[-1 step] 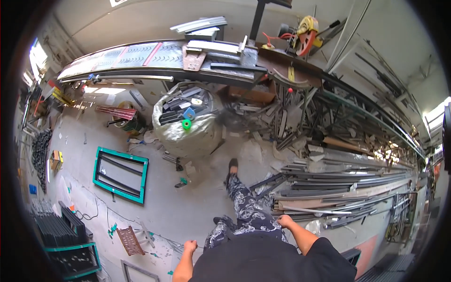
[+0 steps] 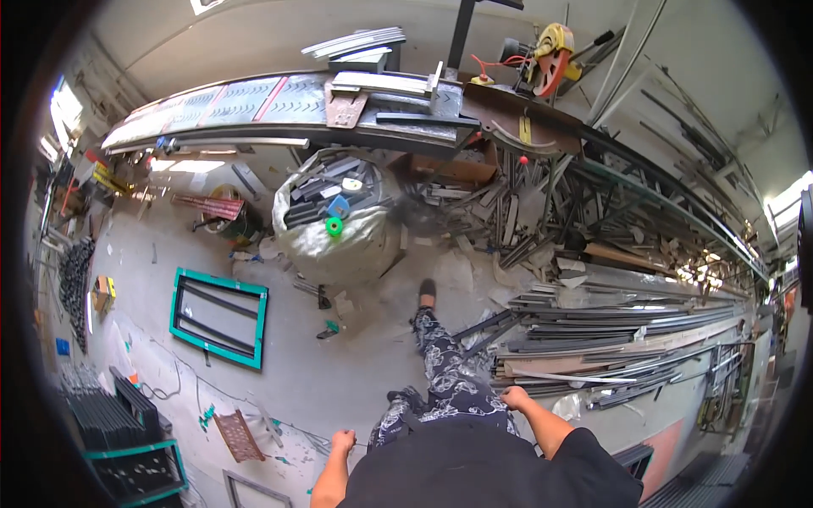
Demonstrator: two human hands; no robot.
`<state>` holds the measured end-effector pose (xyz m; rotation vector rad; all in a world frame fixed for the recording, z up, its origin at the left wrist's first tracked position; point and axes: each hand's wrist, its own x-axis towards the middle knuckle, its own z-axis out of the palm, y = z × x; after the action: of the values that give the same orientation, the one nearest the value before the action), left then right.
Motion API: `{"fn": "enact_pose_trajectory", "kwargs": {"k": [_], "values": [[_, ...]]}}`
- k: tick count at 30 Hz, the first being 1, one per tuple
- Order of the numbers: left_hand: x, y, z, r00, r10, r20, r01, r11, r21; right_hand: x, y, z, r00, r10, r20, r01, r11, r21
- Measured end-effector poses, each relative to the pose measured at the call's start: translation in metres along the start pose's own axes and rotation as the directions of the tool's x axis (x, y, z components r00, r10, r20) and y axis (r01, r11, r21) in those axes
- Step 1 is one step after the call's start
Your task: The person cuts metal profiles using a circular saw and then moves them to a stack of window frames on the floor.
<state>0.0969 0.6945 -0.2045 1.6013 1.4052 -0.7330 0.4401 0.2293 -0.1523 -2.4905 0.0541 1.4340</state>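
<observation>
Left hand (image 2: 343, 441): one, near hip, fingers curled; grip contents cannot be told. Right hand (image 2: 514, 397): one, beside trousers (image 2: 457, 385), fingers bent; grip contents likewise cannot be told. Bars (image 2: 593, 333): floor (image 2: 339, 381), right side, nearest right hand; too many to count. Probably stiff, smooth, prone to sliding; hold at two spread points, away from ends. Teal frame (image 2: 262, 330): one lying flat, floor, left side. Sack (image 2: 334, 254): one, before desk (image 2: 246, 100) front edge. Saw (image 2: 552, 61): one, toward desk rear edge.
</observation>
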Motion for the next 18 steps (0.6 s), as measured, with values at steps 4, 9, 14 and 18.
{"fn": "enact_pose_trajectory", "kwargs": {"k": [4,9,14,18], "values": [[0.03,0.107,-0.017,1.0,0.012,0.001,-0.012,0.99,-0.143,0.053,-0.01,-0.042,0.996,0.09,0.022,-0.09,0.996,0.007],[0.046,0.276,-0.025,0.998,0.069,0.0,-0.068,0.986,-0.153,0.139,-0.078,-0.153,0.996,-0.061,-0.059,0.068,0.99,0.124],[0.018,0.507,-0.025,0.908,0.418,0.031,-0.405,0.857,0.318,0.21,-0.137,-0.329,0.875,-0.21,-0.436,0.306,0.938,0.163],[0.008,0.661,-0.05,0.672,0.739,0.039,-0.7,0.618,0.357,0.255,-0.192,-0.436,0.879,-0.147,-0.453,0.376,0.798,0.471]]}}
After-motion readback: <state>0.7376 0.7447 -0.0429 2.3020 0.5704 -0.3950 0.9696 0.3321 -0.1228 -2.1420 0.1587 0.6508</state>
